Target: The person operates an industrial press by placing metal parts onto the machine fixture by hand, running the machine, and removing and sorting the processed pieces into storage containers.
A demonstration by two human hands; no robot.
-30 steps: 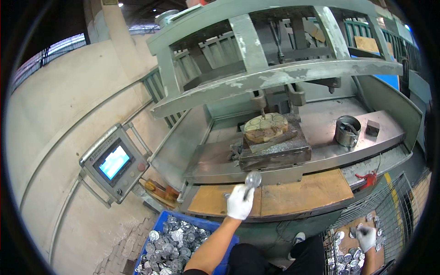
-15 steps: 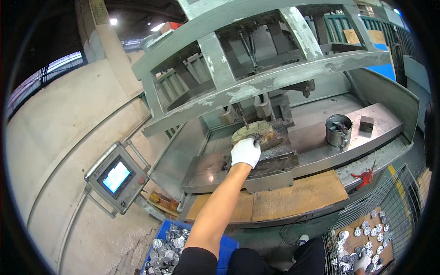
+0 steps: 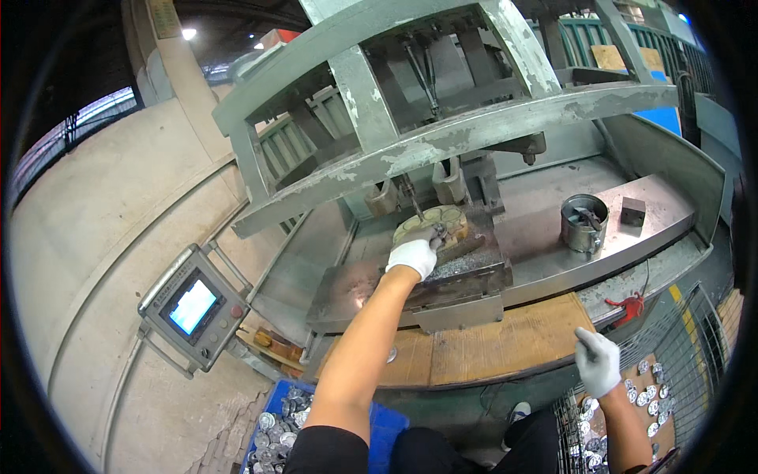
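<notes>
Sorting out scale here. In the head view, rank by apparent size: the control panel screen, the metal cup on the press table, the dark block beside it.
1. control panel screen
2. metal cup
3. dark block
The screen sits nearer the camera, so its lead is unsure.

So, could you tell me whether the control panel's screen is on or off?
On: the control panel's screen glows bright blue-white against its grey housing.

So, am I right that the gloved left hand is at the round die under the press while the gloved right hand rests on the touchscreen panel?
Not quite: the right hand hangs over the wire basket of metal discs, far from the touchscreen panel. The head view shows it. The left hand is indeed at the round die under the press.
</notes>
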